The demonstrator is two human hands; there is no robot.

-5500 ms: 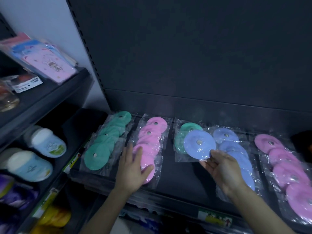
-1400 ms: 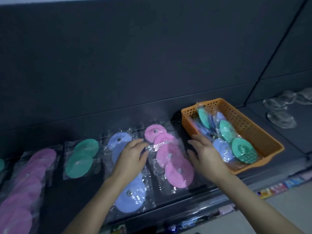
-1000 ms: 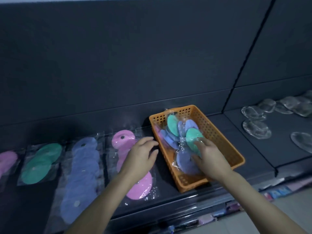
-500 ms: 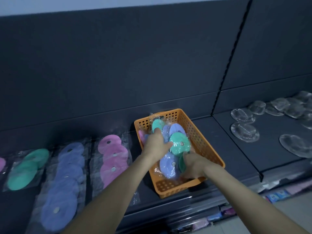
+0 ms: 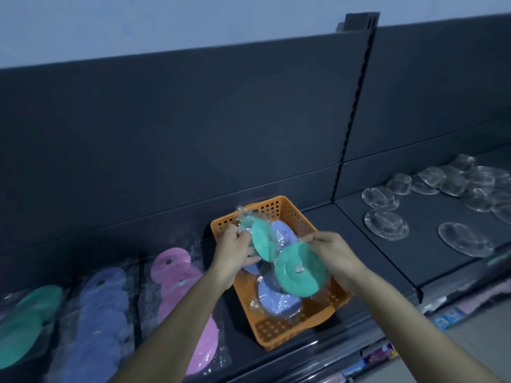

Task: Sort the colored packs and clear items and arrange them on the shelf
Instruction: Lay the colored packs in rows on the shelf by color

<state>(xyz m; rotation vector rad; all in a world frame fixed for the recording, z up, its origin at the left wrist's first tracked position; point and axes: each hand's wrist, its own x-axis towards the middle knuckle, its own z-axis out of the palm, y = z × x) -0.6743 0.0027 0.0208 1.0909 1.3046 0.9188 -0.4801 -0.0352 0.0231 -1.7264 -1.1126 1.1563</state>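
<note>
Left hand [image 5: 235, 251] grips one green pack [image 5: 262, 240], right hand [image 5: 336, 255] another pack [image 5: 300, 270].

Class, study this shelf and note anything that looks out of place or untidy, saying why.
The orange basket sits skewed to the shelf edge, purple packs jumbled inside, unlike the sorted colour rows left of it. The clear items on the right section lie scattered and overlapping.

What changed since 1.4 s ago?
Both hands moved off the shelf rows into the basket. Now the left hand grips the far green pack, the right hand the near green pack, both lifted. Purple packs stay in the basket; pink row unmoved.
</note>
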